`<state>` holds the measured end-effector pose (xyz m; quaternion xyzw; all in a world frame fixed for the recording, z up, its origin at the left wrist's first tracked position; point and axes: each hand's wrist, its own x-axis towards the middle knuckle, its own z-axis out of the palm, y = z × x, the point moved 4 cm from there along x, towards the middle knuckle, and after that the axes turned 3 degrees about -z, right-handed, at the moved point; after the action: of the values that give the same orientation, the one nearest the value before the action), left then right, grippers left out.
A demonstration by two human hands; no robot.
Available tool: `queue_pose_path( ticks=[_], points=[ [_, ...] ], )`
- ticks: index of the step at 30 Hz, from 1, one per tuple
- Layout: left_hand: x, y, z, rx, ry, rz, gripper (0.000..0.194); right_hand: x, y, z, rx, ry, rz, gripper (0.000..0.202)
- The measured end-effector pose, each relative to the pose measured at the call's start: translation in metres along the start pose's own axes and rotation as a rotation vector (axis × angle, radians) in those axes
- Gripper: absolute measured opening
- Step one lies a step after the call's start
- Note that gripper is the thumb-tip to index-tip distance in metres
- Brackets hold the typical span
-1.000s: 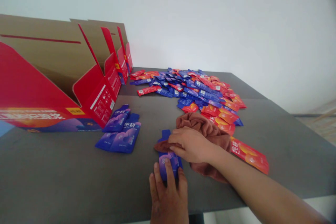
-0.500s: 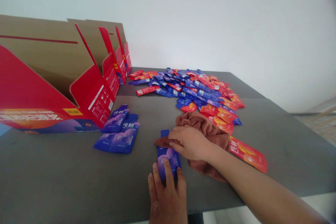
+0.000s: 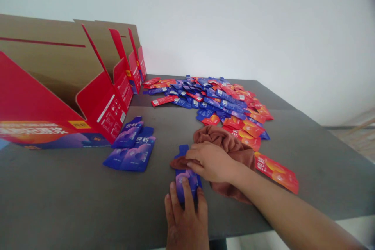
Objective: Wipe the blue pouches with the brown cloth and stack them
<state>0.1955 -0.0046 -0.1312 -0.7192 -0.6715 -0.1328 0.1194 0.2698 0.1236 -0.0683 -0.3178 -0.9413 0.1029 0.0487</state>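
A blue pouch point(image 3: 184, 181) with purple fruit print lies flat on the dark table, its narrow spout end pointing away from me. My left hand point(image 3: 186, 215) presses the pouch's near end with fingers spread. Across its upper part, my right hand point(image 3: 209, 161) grips a brown cloth point(image 3: 236, 149), and a fold of it rests on the pouch. The bulk of the cloth is bunched behind and right of that hand, partly hidden by the forearm. Just right of the cloth lies a red pouch point(image 3: 277, 172) with orange fruit print.
Several blue pouches point(image 3: 133, 152) lie to the left, by an open red carton point(image 3: 96, 113). More open cartons point(image 3: 134, 66) stand in a row behind it. A large pile of mixed red and blue pouches point(image 3: 211, 95) covers the table's far part, before a white wall.
My right hand has shifted slightly left with the cloth, whose fold reaches a little farther past the pouch's left edge. My left hand stays on the pouch.
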Motion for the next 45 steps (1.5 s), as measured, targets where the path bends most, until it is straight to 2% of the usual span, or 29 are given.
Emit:
queue_pose_path(
  ticks=[5,13,19,22,30,40,45],
  points=[
    [0.002,0.000,-0.004,-0.017,0.004,-0.006,0.041,0.001,0.007,0.001,-0.017,0.000,0.062,0.016],
    [0.006,0.002,-0.011,-0.034,0.022,-0.011,0.044,-0.003,-0.004,-0.003,0.078,-0.012,-0.112,0.014],
    [0.006,0.002,-0.012,-0.033,0.007,0.005,0.047,-0.005,-0.008,-0.003,0.098,-0.012,-0.143,0.014],
    [0.006,0.002,-0.013,-0.035,0.014,0.002,0.047,-0.003,-0.006,-0.002,0.076,-0.006,-0.124,0.015],
    [0.009,0.002,-0.016,-0.062,0.009,-0.029,0.046,0.000,0.008,0.001,-0.009,0.040,0.041,0.016],
    [0.008,0.002,-0.016,-0.083,0.009,-0.025,0.043,-0.005,-0.010,-0.003,0.098,-0.027,-0.190,0.014],
    [0.008,0.003,-0.015,-0.065,0.018,-0.027,0.045,-0.002,-0.003,0.000,0.027,0.033,-0.079,0.016]
  ],
)
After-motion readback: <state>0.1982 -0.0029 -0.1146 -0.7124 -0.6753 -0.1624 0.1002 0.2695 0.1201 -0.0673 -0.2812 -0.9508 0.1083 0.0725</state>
